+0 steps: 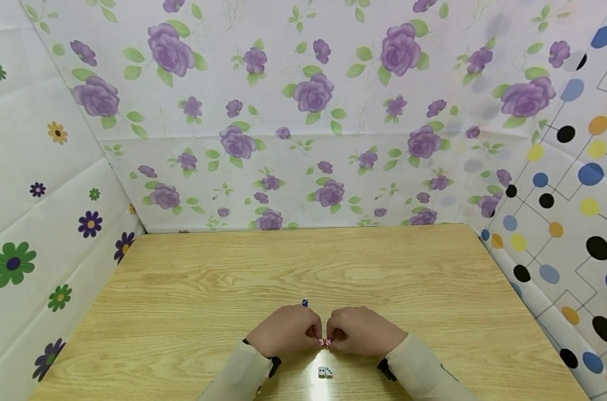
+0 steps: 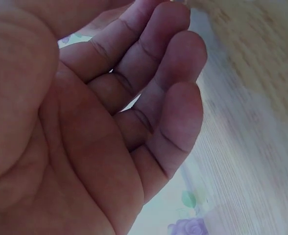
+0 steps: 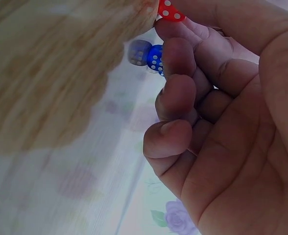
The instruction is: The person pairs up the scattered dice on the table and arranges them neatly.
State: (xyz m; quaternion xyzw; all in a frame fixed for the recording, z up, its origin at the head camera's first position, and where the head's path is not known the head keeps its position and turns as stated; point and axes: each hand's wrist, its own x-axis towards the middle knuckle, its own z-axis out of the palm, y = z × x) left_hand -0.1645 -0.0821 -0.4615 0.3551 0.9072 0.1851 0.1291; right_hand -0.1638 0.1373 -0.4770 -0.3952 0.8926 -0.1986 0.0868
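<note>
Two red dice with white pips stand side by side in the head view, between my hands and close over the table. My left hand (image 1: 287, 329) pinches the left red die (image 1: 321, 342) at its fingertips. From the other side, my right hand (image 1: 367, 332) pinches the right red die (image 1: 328, 343). That red die (image 3: 171, 11) shows between thumb and index finger in the right wrist view. In the left wrist view the curled fingers (image 2: 180, 117) fill the middle, and the die lies hidden past the top edge.
Nearer the body, two white dice (image 1: 325, 372) sit together on the wooden table (image 1: 223, 273). Beyond the left hand is a blue die (image 1: 305, 303), partly covered by it. Patterned cloth (image 1: 303, 128) borders the table at the back and both sides.
</note>
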